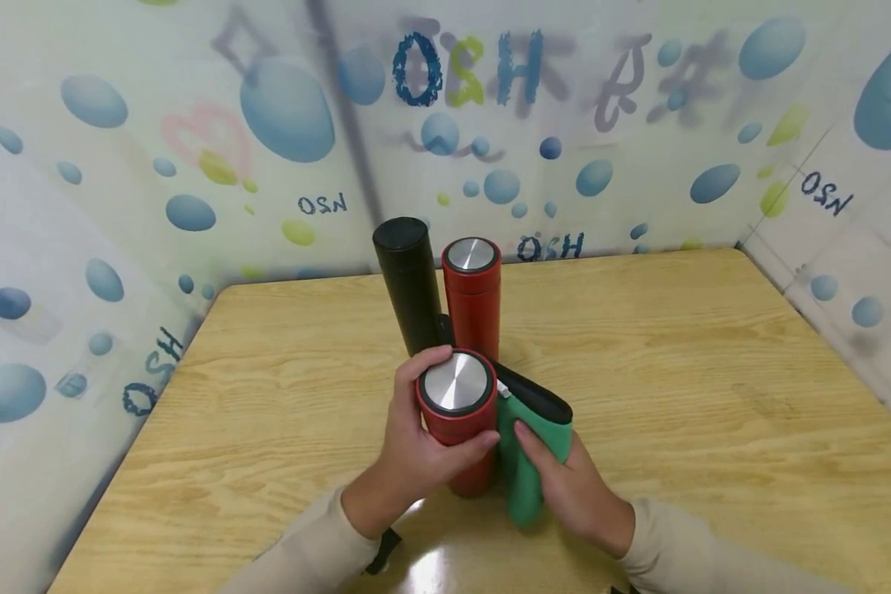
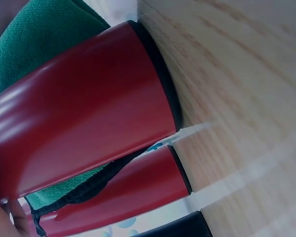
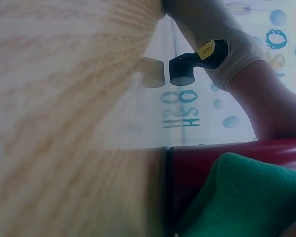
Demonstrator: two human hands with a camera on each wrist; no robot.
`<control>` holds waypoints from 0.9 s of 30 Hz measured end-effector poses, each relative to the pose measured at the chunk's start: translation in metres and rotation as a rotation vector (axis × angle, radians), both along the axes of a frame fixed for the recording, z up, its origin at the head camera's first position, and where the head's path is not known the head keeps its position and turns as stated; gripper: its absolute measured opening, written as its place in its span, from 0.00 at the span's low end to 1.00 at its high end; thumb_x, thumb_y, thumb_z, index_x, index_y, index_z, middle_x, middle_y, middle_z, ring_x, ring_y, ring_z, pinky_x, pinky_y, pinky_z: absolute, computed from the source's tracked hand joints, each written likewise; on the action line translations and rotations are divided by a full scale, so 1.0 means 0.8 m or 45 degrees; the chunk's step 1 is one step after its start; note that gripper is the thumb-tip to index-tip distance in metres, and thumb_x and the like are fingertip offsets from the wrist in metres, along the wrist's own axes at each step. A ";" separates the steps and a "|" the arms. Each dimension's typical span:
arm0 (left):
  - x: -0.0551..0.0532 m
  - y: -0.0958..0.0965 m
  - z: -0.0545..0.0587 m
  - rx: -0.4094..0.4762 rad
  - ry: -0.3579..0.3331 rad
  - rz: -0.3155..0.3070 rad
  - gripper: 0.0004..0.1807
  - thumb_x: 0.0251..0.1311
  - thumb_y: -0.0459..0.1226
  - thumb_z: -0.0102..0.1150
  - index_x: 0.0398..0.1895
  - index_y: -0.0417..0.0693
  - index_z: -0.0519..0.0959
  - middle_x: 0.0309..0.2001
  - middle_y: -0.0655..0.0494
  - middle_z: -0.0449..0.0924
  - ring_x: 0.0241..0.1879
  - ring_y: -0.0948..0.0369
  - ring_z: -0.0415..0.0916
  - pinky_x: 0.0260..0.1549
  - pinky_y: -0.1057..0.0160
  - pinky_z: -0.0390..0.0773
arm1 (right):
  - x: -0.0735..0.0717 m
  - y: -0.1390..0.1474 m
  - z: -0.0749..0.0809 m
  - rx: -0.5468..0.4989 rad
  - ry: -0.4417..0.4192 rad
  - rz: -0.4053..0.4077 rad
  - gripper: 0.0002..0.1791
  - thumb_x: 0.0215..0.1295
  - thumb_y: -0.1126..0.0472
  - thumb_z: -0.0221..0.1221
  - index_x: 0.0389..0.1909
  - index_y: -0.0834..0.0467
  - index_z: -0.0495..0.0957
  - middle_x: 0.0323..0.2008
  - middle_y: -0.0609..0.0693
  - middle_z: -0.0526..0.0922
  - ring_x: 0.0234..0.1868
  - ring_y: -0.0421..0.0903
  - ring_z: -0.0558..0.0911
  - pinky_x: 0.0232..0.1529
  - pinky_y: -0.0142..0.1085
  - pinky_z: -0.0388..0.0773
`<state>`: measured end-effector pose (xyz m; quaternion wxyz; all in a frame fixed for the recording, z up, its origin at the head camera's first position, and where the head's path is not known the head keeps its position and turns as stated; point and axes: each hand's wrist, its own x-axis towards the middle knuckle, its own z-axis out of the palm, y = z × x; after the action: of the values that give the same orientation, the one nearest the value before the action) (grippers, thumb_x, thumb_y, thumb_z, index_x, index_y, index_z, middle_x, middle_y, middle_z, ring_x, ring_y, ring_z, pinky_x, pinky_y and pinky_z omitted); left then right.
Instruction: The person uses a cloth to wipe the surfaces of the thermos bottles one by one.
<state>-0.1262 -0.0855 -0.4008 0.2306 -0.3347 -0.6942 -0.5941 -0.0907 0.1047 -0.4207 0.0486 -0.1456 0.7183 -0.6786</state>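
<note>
My left hand [image 1: 408, 450] grips the upper part of a red thermos [image 1: 471, 478] with a silver-topped lid, fingers and thumb around it below the lid. In the left wrist view this thermos [image 2: 89, 108] has its black base on the table. My right hand [image 1: 582, 495] holds a green cloth [image 1: 523, 470] with a black border, thumb on the near side, against the right side of the thermos. The cloth [image 3: 256, 197] lies over part of the red body in the right wrist view. In the left wrist view, the cloth [image 2: 44, 39] also shows behind the thermos.
Just behind the held thermos stand a second red thermos [image 1: 475, 318] and a taller-looking black one [image 1: 410, 289]. They are on a wood-grain table [image 1: 676, 355]. A patterned wall sheet [image 1: 490, 165] rises at the table's back edge. A black device [image 3: 182, 69] is strapped to the left wrist.
</note>
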 end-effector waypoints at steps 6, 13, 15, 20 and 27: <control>-0.001 0.000 0.001 0.005 0.009 -0.001 0.47 0.56 0.53 0.69 0.64 0.31 0.57 0.55 0.38 0.74 0.57 0.55 0.75 0.54 0.61 0.81 | 0.004 0.000 0.005 -0.026 0.007 -0.038 0.21 0.79 0.60 0.45 0.67 0.64 0.67 0.56 0.59 0.78 0.55 0.35 0.79 0.56 0.29 0.77; -0.002 -0.001 0.000 -0.008 -0.009 -0.013 0.47 0.57 0.53 0.68 0.64 0.31 0.56 0.56 0.37 0.73 0.57 0.55 0.74 0.54 0.61 0.81 | 0.003 0.000 0.003 0.024 -0.015 -0.037 0.21 0.79 0.58 0.46 0.67 0.62 0.67 0.59 0.57 0.78 0.57 0.36 0.78 0.58 0.29 0.76; -0.002 -0.001 0.001 -0.010 -0.007 -0.016 0.46 0.58 0.53 0.68 0.64 0.31 0.56 0.56 0.37 0.73 0.57 0.54 0.74 0.55 0.60 0.80 | 0.003 0.000 0.003 0.034 -0.009 -0.038 0.21 0.80 0.57 0.46 0.67 0.62 0.67 0.59 0.57 0.78 0.57 0.36 0.78 0.58 0.29 0.75; 0.000 -0.002 -0.001 -0.008 -0.024 -0.035 0.47 0.58 0.54 0.67 0.64 0.30 0.55 0.56 0.36 0.73 0.57 0.55 0.74 0.54 0.61 0.80 | 0.007 0.000 0.003 0.000 0.022 -0.070 0.20 0.79 0.61 0.45 0.65 0.65 0.68 0.53 0.54 0.80 0.52 0.35 0.80 0.54 0.29 0.78; -0.001 -0.004 -0.003 -0.016 -0.026 -0.020 0.47 0.60 0.55 0.65 0.65 0.30 0.54 0.56 0.36 0.72 0.57 0.54 0.74 0.53 0.60 0.82 | 0.008 0.000 0.003 -0.026 -0.009 -0.062 0.20 0.79 0.60 0.46 0.66 0.64 0.68 0.54 0.56 0.80 0.52 0.35 0.80 0.54 0.29 0.78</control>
<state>-0.1266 -0.0888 -0.4030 0.2168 -0.3356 -0.6975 -0.5948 -0.0846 0.1044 -0.4184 0.0332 -0.1261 0.7146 -0.6873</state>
